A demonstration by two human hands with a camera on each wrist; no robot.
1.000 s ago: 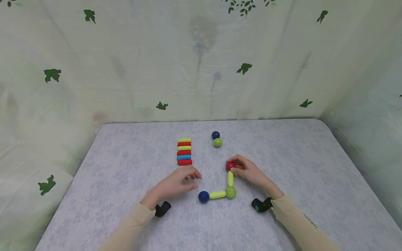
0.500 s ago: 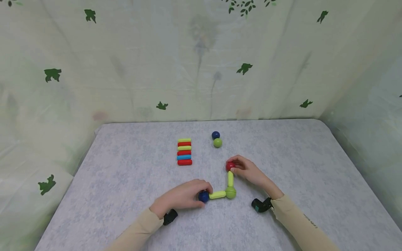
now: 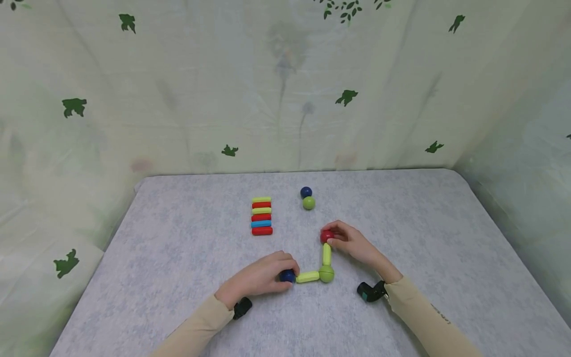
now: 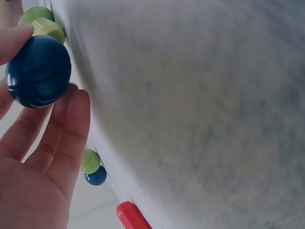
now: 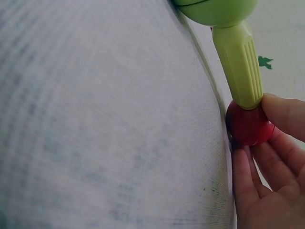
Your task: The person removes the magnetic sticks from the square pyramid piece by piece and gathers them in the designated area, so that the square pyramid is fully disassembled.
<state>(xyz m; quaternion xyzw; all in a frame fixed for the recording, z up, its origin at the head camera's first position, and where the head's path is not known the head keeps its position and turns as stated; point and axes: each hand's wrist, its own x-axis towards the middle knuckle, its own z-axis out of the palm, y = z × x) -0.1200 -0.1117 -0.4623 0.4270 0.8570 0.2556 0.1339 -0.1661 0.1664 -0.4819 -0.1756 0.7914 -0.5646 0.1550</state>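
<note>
An L-shaped chain of balls and rods lies on the table. At its left end is a dark blue ball (image 4: pixel 40 71), which my left hand (image 3: pixel 265 275) grips between thumb and fingers. A yellow-green rod (image 3: pixel 308 277) joins that ball to a green ball (image 3: pixel 326 273) at the corner. From the corner a second yellow-green rod (image 5: pixel 239 67) runs away from me to a red ball (image 5: pixel 248 124). My right hand (image 3: pixel 354 243) holds the red ball with thumb and fingertips.
Behind the left hand, several short rods (image 3: pixel 261 217) in red, blue and yellow-green lie in a column. A loose blue ball (image 3: pixel 306 192) and green ball (image 3: pixel 309 203) touch farther back. A printed curtain (image 3: pixel 187 89) hangs behind the table (image 3: pixel 401 208).
My left hand has come right and toward me and taken hold of the blue ball. The blue ball has shifted slightly away from me. My right hand stays on the red ball.
</note>
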